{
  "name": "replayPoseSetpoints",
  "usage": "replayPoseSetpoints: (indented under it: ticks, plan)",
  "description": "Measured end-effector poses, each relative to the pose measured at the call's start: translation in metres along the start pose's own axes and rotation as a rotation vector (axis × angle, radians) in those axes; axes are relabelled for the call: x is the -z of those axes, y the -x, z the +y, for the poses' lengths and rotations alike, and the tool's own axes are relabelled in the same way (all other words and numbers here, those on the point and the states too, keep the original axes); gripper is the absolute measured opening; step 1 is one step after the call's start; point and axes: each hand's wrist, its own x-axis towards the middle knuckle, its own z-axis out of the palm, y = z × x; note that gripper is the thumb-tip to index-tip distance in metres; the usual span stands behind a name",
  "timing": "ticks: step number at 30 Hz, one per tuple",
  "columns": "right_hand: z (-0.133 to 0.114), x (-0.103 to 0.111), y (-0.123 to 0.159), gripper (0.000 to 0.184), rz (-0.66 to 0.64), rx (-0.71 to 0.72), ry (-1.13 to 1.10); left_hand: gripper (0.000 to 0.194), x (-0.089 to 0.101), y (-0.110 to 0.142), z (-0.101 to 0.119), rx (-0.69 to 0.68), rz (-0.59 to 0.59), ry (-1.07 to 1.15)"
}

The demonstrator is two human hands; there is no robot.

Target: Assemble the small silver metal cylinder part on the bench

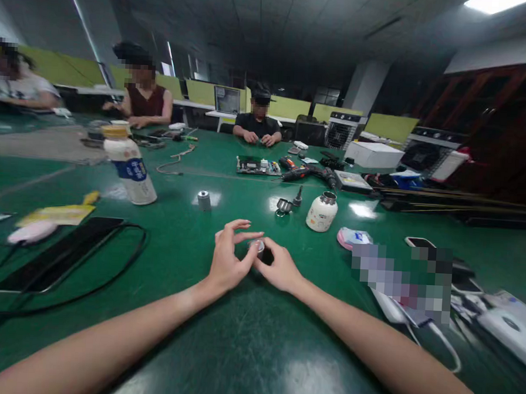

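Between my two hands, just above the green table, is a small round silvery metal piece. My right hand pinches it from the right with thumb and forefinger. The thumb and a finger of my left hand close on it from the left, while the other left fingers stretch out. My fingers hide most of the piece. Beyond my left hand a small grey metal cylinder stands upright. A metal lid with a ring, a dark small fitting and an uncapped cream bottle stand beyond my right hand.
At left are a white bottle, a black tablet and a looped cable. A circuit board and a power drill lie farther back. Phones and cables crowd the right. Co-workers sit across the table and at left.
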Motion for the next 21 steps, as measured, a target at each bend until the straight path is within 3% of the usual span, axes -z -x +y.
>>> replayPoseSetpoints:
  ticks: [6,10,14,17,19,21]
  plan:
    - [-0.003,0.002,0.000,0.021,-0.004,0.001,0.011,0.011,-0.005,0.002,-0.004,-0.015,0.103,-0.022]
    - [-0.004,0.003,0.001,0.023,0.000,0.014,0.009,0.015,-0.005,-0.002,-0.008,0.079,0.206,-0.077]
    - [-0.005,0.003,0.000,0.024,-0.007,0.005,0.005,0.030,-0.005,-0.005,-0.021,0.330,0.044,-0.197]
    - [-0.006,0.004,0.001,0.025,-0.010,0.001,0.013,0.034,-0.004,-0.005,-0.027,0.402,-0.088,-0.264]
    - [-0.006,0.004,0.001,0.025,-0.008,0.002,0.007,0.035,-0.004,-0.005,-0.027,0.408,-0.078,-0.259]
    - [-0.006,0.004,0.001,0.025,-0.007,-0.006,0.003,0.029,-0.004,-0.006,-0.024,0.377,0.020,-0.205]
